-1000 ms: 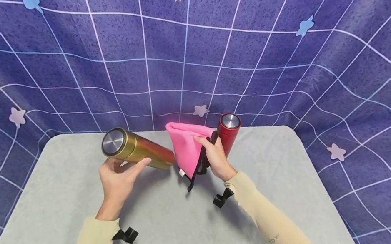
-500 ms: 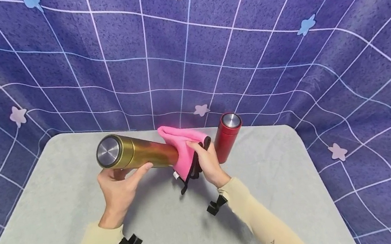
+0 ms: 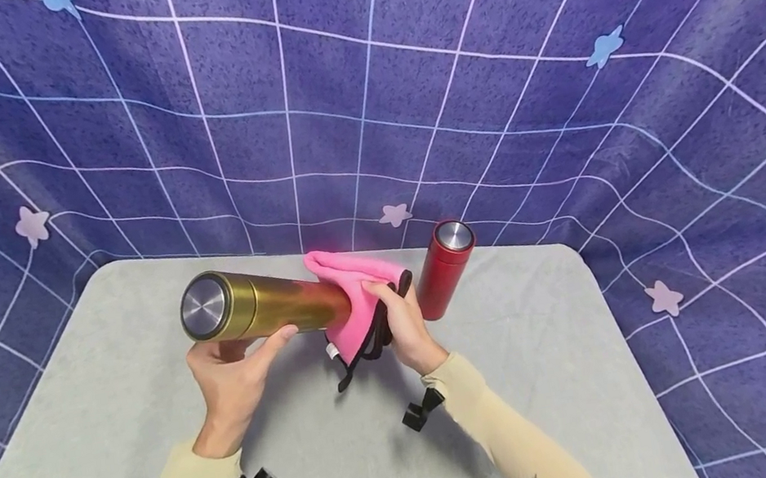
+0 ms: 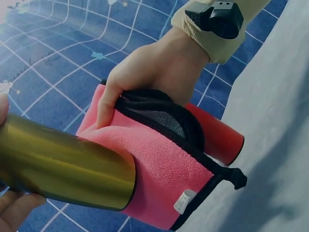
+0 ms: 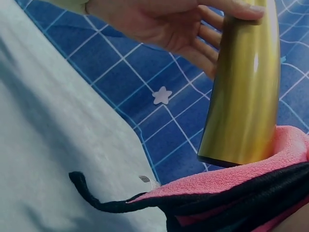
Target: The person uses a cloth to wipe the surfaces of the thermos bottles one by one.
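Observation:
A gold thermos flask [image 3: 281,302] with a steel-topped lid is tilted nearly level above the table, gripped by my left hand [image 3: 230,386] with the thumb along its near side. Its base end meets a pink towel [image 3: 354,297] edged in black, with a black hanging loop and a small white tag [image 4: 184,201]. My right hand [image 3: 407,326] grips the folded towel, thumb on the pink face, with part of the black edge bunched by the palm. In the right wrist view, the flask's lower end [image 5: 239,140] lies against the pink fabric.
A red thermos flask [image 3: 445,267] stands upright on the grey-covered table [image 3: 342,460], just beyond my right hand. A dark blue curtain [image 3: 345,87] with a grid and stars hangs behind the table and at both sides. Each wrist carries a black mount.
The gold flask has tipped closer to level, its lid moving left and down. My right hand has moved left with the towel, bringing it against the flask and away from the red one.

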A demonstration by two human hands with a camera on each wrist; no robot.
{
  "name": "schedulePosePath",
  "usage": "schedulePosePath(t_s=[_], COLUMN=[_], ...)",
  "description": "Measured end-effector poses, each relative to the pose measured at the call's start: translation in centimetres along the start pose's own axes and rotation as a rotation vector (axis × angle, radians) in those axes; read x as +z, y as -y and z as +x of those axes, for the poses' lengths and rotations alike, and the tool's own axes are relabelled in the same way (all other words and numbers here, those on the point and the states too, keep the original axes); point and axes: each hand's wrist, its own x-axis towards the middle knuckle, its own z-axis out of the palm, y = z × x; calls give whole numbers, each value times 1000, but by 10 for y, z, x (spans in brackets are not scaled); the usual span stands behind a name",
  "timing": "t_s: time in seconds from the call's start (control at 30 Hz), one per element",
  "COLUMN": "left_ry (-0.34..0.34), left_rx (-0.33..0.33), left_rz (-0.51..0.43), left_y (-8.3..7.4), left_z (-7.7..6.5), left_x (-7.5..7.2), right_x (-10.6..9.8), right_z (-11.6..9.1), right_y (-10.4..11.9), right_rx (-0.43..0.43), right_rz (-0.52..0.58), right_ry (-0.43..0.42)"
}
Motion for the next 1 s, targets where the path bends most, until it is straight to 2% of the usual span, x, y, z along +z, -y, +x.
schedulePosePath(t_s=[0.07, 0.1, 0.27, 0.53, 0.8, 1.0], left_ry=[15, 22, 61, 103, 80, 66], left_rx=[7, 11, 11, 14, 20, 50], left_rz=[-8, -11, -28, -121, -152, -182], left_y=[0, 0, -1, 2, 5, 12], left_z=[0, 0, -2, -2, -2, -1], left_x=[1, 1, 1, 0, 2, 3], right_x=[-1, -2, -3, -3, 1, 4], right_z=[0, 0, 2, 3, -1, -5], right_y=[-1, -4, -6, -11, -17, -17], right_rx=[63, 133, 246, 373, 508, 535], right_rz=[7, 37, 94, 307, 457, 526], right_ry=[-28, -92, -103, -72, -52, -58])
